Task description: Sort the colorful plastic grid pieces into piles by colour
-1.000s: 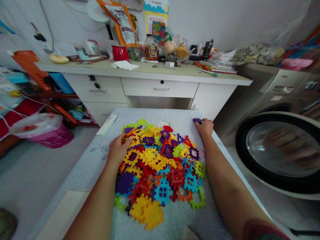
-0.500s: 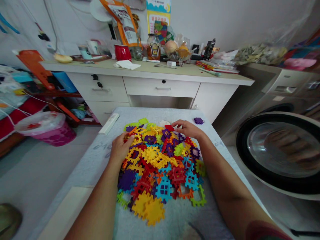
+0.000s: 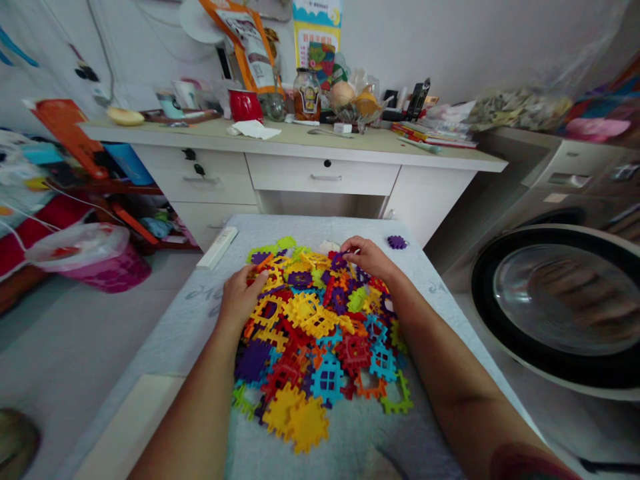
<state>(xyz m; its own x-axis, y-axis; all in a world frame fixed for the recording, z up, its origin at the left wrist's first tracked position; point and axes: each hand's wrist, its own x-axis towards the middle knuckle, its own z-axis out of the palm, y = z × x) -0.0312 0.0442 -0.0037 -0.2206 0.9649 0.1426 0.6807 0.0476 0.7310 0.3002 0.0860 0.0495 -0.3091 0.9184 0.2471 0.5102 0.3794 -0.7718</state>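
- This looks like a lived-in room in a home, full of everyday household things.
- At the right stands a washing machine (image 3: pixel 555 183) with a big round glass door (image 3: pixel 565 313); a pink thing (image 3: pixel 597 129) lies on top.
- Along the wall runs a white cabinet (image 3: pixel 295 175) with drawers, keys (image 3: pixel 194 162) hanging at one lock.
- Crowded on it are a red pot (image 3: pixel 246 105), a labelled jar (image 3: pixel 307 93), fruit (image 3: pixel 343 94), cups (image 3: pixel 170 105), an orange packet (image 3: pixel 250 50) and stacked books (image 3: pixel 425 133).
- A bright poster (image 3: pixel 319 33) hangs above.
- At the left sits a pink, lined bin (image 3: pixel 117 270).
- Colourful plastic toy pieces (image 3: pixel 307 313) cover part of the cloth-covered worktop (image 3: pixel 185 313).
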